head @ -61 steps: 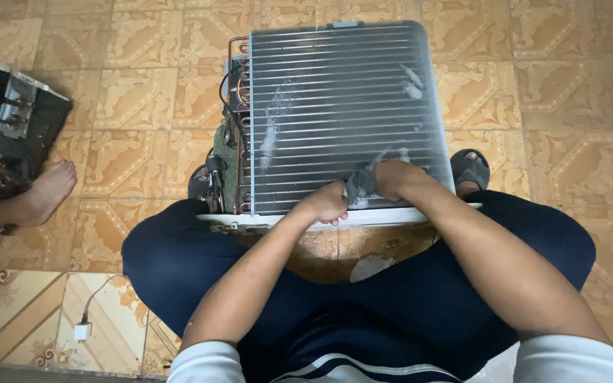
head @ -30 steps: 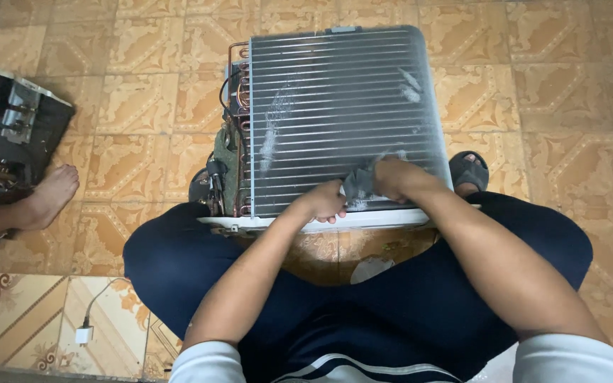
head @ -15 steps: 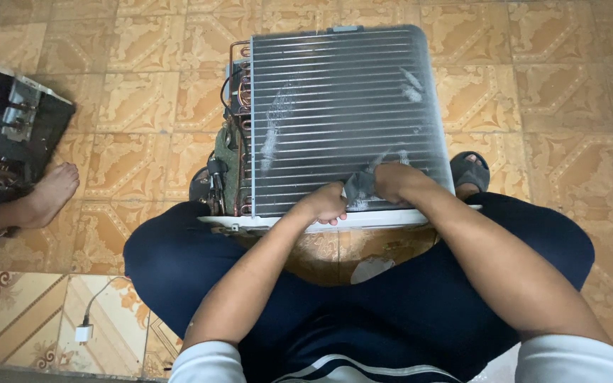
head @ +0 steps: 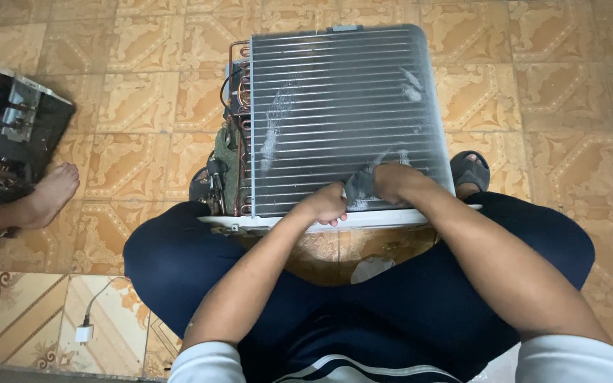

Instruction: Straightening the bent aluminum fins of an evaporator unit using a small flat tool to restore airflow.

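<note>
This looks like a room in a home used as a makeshift repair spot. The floor (head: 143,99) is laid with tan patterned ceramic tiles, with a different bordered tile strip at 7 o'clock. A finned air-conditioner coil unit (head: 342,113) stands directly on the floor at 12 o'clock. At 9 o'clock lie another opened appliance casing (head: 15,120) and someone's bare foot (head: 51,195). A white charger plug (head: 84,332) lies at 7 o'clock.

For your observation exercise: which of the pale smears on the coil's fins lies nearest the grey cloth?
The smear just above the grey cloth, unlike the long left streak and top-right patch.
</note>
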